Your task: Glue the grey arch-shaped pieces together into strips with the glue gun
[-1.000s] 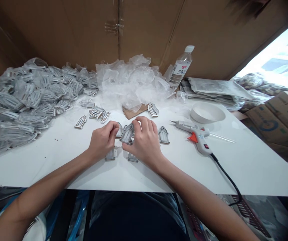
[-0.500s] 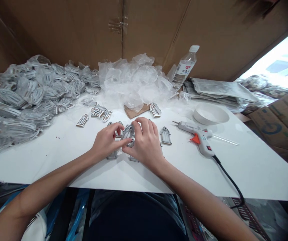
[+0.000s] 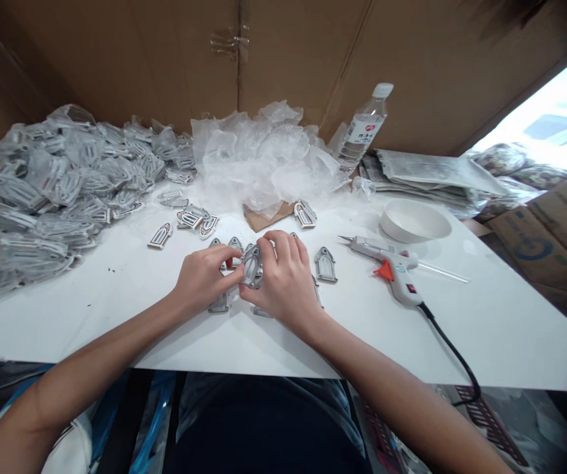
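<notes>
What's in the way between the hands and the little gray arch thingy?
Nothing that shows: the right hand grips the gray arched piece directly, and the left hand has its fingertips at the edge. The glue gun lies off to the right.

The head camera looks forward and down (quite near the table point(image 3: 264, 345)).

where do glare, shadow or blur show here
Head view: glare washes out the upper-right opening; soft shadows lie on the white tabletop near the left hand and right hand; detail on the held gray arched piece looks soft; the water bottle's small print blurs.
</notes>
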### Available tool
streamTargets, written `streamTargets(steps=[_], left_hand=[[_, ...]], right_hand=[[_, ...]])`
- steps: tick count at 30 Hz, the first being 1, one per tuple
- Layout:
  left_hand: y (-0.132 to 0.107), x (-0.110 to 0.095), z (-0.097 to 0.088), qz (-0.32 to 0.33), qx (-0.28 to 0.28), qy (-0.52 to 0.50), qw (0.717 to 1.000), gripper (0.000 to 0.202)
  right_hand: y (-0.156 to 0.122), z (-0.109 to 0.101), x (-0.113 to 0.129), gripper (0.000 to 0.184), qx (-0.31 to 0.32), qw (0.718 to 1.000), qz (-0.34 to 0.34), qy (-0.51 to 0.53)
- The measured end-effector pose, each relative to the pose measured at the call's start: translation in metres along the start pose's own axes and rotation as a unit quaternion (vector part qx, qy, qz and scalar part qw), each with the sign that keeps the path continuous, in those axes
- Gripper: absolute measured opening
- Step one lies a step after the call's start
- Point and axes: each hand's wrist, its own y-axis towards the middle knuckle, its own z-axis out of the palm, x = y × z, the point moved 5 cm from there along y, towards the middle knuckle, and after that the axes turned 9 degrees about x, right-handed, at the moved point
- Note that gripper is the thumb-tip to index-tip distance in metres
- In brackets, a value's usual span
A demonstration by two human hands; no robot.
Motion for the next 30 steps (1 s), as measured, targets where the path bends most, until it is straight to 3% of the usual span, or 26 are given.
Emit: streamTargets(steps=[9,16,23,30], left_hand=[[-0.004,-0.011,-0.002,0.081,-0.056,0.067,0.993,0.021],[-0.008,-0.015,0.008,0.149,-0.086,0.100,0.980,0.012],[-0.006,-0.018,0.016,0.145,-0.050,0.121,0.981,0.022],[-0.003,-0.015,0.001,0.114,-0.063,0.030,0.991,0.016]], right_hand=[[0.000,-0.002,-0.001,0.050,-0.021,1.000,-0.002,-0.007],[0.001,0.000,-0.001,0.047,-0.006,1.000,0.003,-0.005],[0.001,0.002,-0.002,0.047,0.001,1.000,0.002,-0.007],[0.003,-0.004,-0.007,0.051,-0.025,1.000,0.013,-0.011]])
